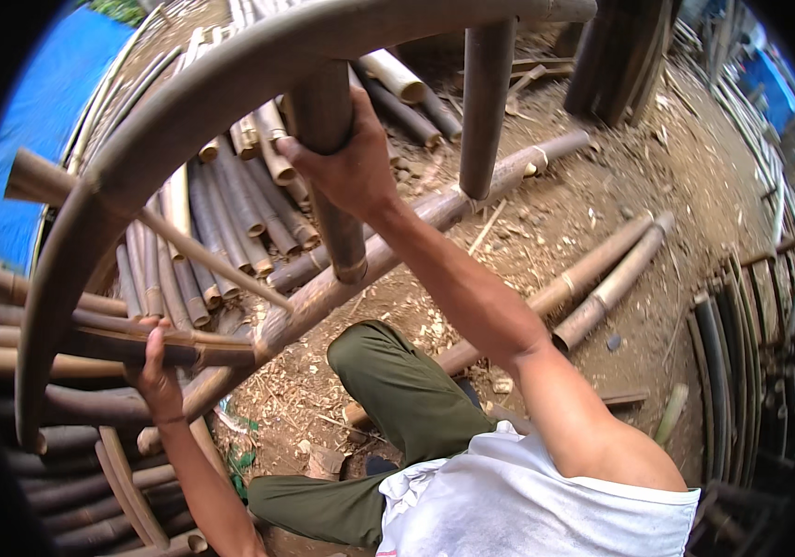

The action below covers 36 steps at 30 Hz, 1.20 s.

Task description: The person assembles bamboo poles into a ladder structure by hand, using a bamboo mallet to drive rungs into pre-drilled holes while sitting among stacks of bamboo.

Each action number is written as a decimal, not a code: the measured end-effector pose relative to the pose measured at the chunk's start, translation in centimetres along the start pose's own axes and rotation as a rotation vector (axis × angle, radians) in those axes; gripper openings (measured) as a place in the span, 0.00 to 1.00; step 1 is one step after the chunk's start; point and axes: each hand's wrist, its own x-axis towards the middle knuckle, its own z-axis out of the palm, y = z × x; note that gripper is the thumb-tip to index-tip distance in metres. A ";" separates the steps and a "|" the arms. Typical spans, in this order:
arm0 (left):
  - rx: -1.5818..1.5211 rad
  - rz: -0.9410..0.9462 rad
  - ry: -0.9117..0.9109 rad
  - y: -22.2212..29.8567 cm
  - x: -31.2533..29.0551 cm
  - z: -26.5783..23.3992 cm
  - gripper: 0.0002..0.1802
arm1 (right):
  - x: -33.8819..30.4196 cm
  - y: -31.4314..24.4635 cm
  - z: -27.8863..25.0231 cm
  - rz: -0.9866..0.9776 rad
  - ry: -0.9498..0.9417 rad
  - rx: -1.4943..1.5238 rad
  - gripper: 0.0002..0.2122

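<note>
A brown bamboo frame fills the middle of the head view: a long upper pole (230,79), a lower pole (407,223), and upright bamboo posts between them. My right hand (356,167) is wrapped round one upright bamboo post (337,218), thumb on its left side. A second upright post (488,111) stands farther right. At the lower left, my left hand (158,379) grips a dark bamboo pole (216,350) whose end meets the lower pole. Some fingers of that hand are hidden behind it. A thin bamboo stick (216,263) slants across to the lower pole.
Stacked cut bamboo (240,204) lies beyond the frame, and more poles (72,483) are piled at left. Two loose poles (606,278) rest on the chip-strewn dirt (592,223) at right. A blue tarp (63,84) covers the far left. Dark bamboo (727,371) stands at far right.
</note>
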 end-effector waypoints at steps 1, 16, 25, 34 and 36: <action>0.024 -0.029 -0.030 -1.1 0.6 1.6 0.12 | -0.2 1.1 -1.6 0.026 0.028 -0.005 0.29; 1.257 -0.334 -0.854 -11.0 -1.0 9.4 0.25 | -12.8 13.8 -15.5 0.345 0.041 -0.464 0.39; 1.090 0.285 -1.009 0.3 4.0 25.6 0.42 | -22.3 14.0 -20.1 0.150 0.283 -0.677 0.29; 1.056 0.422 -0.921 -0.5 2.8 26.7 0.32 | -34.4 21.1 -29.8 1.410 0.989 -0.827 0.49; 1.050 0.438 -0.900 -0.4 2.3 26.3 0.32 | -35.4 22.9 -31.5 1.275 0.959 -0.689 0.43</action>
